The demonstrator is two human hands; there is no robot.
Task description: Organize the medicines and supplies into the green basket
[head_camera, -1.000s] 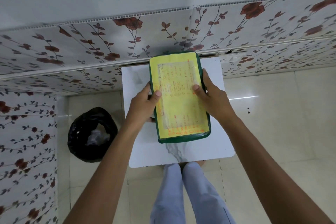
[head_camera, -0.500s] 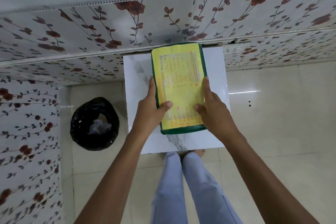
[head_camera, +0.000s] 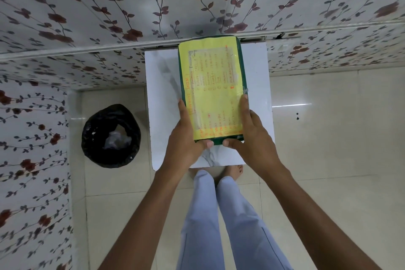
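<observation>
Head view, reading from your left: a black bag-lined round bin stands on the floor, well apart from the work. Next comes your left hand, wrapped on the near left corner of the green rectangular basket with its yellow handwritten paper cover, fingers along the side wall and thumb tucked under the near end. The basket lies lengthwise on the white marble-patterned table, its far end reaching the flowered wall. Your right hand mirrors the left, clamped on the near right corner with a fingertip up the side. No medicines or supplies are visible, so whether anything is inside cannot be told. Judging by its straight edges, the basket is probably stiff and fairly light. The glossy taped cover looks slippery and could tear, so keep your hold on the green walls and underside, not on the paper.
</observation>
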